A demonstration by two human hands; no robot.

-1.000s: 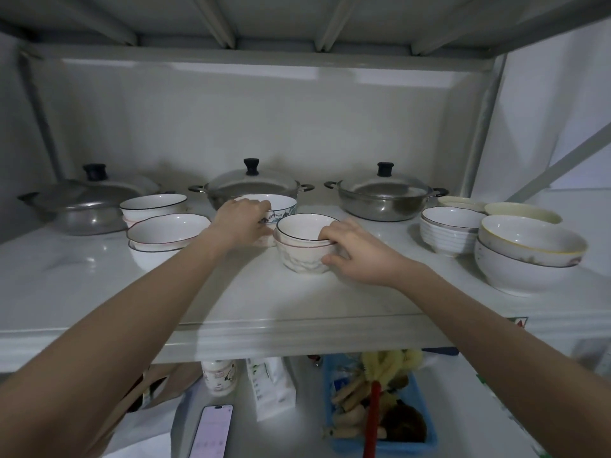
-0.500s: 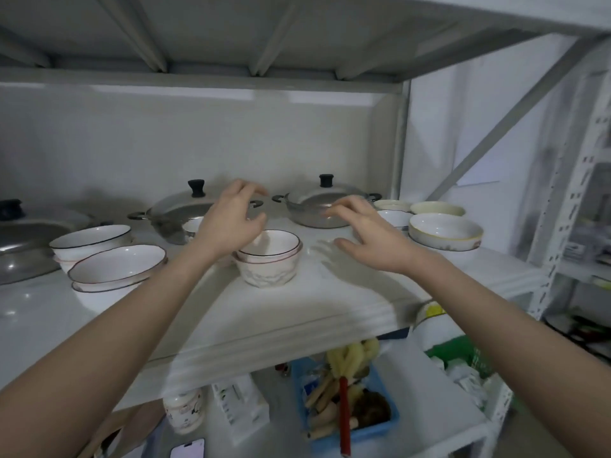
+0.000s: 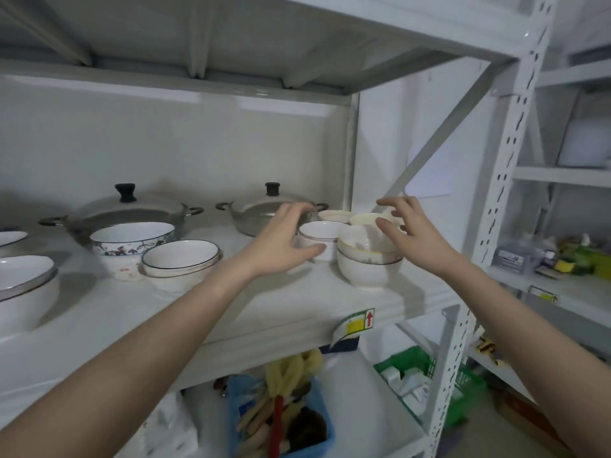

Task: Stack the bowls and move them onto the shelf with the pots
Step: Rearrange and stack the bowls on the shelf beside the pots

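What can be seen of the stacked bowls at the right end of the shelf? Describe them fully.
The stacked bowls are two glossy, ceramic-looking bowls, one nested upright in the other. The lower is plain white with a narrow foot; the upper is cream with a thin yellowish rim line and faint marks inside. They stand near the front edge of the white shelf, beside a smaller white bowl. The right hand hovers open over them, apparently without gripping.

One head cam only, so no shared view w/ another. It looks fwd and slightly down, close in at the white metal shelf [image 3: 297, 302], both forearms reaching in from the bottom edge.
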